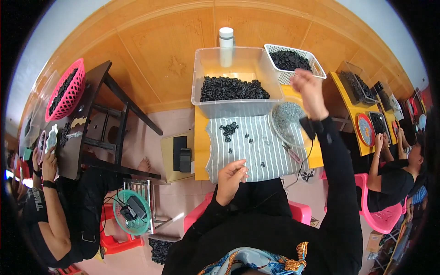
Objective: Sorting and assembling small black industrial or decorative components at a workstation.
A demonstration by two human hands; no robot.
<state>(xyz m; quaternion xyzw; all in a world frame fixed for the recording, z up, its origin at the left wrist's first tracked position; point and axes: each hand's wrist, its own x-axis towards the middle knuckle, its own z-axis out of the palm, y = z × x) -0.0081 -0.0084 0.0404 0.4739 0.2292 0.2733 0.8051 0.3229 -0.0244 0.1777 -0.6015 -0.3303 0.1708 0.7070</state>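
My left hand (233, 179) hovers at the near edge of a grey-and-white striped cloth (270, 158), its thumb and fingers drawn together. What they pinch, if anything, I cannot make out. Raised in front of a white basket (319, 68) of small black plastic parts is my right hand (310, 91), slightly blurred. Its fingers are bent together, and any content is hidden. Below it, a clear round tub (299, 143) contains small silvery metal pieces (288, 117). A small pile of black parts (229, 130) and a few loose ones lie on the cloth, beside pink-handled pliers (293, 155).
A big clear bin (238, 109) of black parts stands at the table's back, with a white bottle (226, 46) behind it. Dark table (94, 96) at left bears a pink basket (79, 87); a person works there. Others sit at the yellow table (340, 98) on the right.
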